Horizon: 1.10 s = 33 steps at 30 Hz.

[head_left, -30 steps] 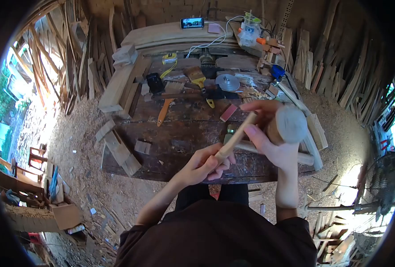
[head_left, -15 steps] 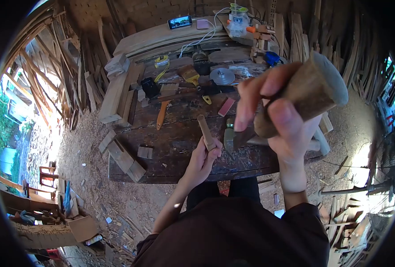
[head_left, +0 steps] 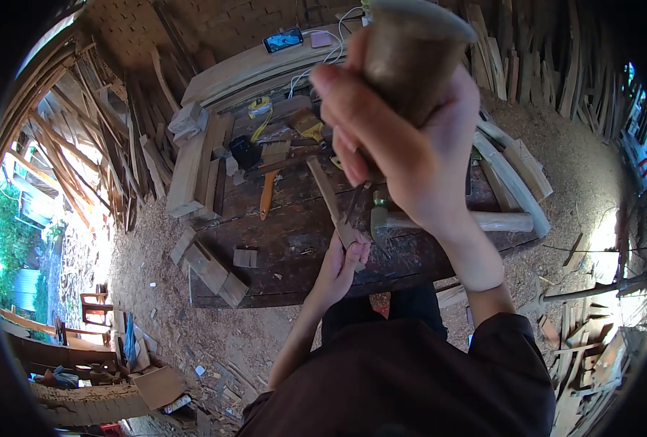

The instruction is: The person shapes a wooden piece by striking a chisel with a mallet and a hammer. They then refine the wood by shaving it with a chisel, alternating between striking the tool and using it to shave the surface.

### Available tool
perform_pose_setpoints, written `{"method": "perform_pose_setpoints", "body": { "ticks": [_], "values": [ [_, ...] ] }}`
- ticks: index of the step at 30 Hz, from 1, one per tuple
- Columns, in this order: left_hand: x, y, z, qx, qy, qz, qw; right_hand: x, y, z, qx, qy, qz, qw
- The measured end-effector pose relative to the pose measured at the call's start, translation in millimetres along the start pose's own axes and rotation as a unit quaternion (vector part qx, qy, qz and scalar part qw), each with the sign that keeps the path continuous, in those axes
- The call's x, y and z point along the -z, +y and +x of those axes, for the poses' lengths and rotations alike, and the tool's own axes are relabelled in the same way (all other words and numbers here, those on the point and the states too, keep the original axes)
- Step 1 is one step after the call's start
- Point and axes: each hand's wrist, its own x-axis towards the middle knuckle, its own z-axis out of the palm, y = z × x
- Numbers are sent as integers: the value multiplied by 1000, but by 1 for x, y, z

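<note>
In the head view my left hand (head_left: 342,262) grips a narrow wooden piece (head_left: 323,186) that slants up and away over the workbench (head_left: 287,247). My right hand (head_left: 418,160), raised close to the camera, wraps round the thick wooden handle of a chisel (head_left: 414,58). The chisel's thin dark blade points down, its tip at the side of the wooden piece just above my left fingers. Beneath my right wrist lies a hammer (head_left: 495,221), its greenish head beside the wooden piece.
An orange-handled tool (head_left: 267,195), a paintbrush (head_left: 307,125) and a yellow tape measure (head_left: 259,108) lie on the bench. A small wood block (head_left: 245,258) sits front left, near a jointed wooden piece (head_left: 210,269). Thick timber (head_left: 192,167) borders the left side. A phone (head_left: 283,40) stands at the back.
My right hand has moved left and up in view, turning the chisel more upright and bringing its blade to the wooden piece. The left hand keeps its hold; the view has shifted slightly.
</note>
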Motion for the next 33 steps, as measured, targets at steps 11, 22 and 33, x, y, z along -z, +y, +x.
{"method": "perform_pose_setpoints", "body": {
  "ticks": [11,22,33],
  "values": [
    [0,1,-5,23,-46,8,999,-4,3,-4,-42,16,43,998],
    [1,19,-6,38,-79,60,994,-10,-27,5,-1,-22,2,1000],
    [3,25,-4,92,-51,131,986,-21,-25,-3,81,11,-75,994]
  ]
}}
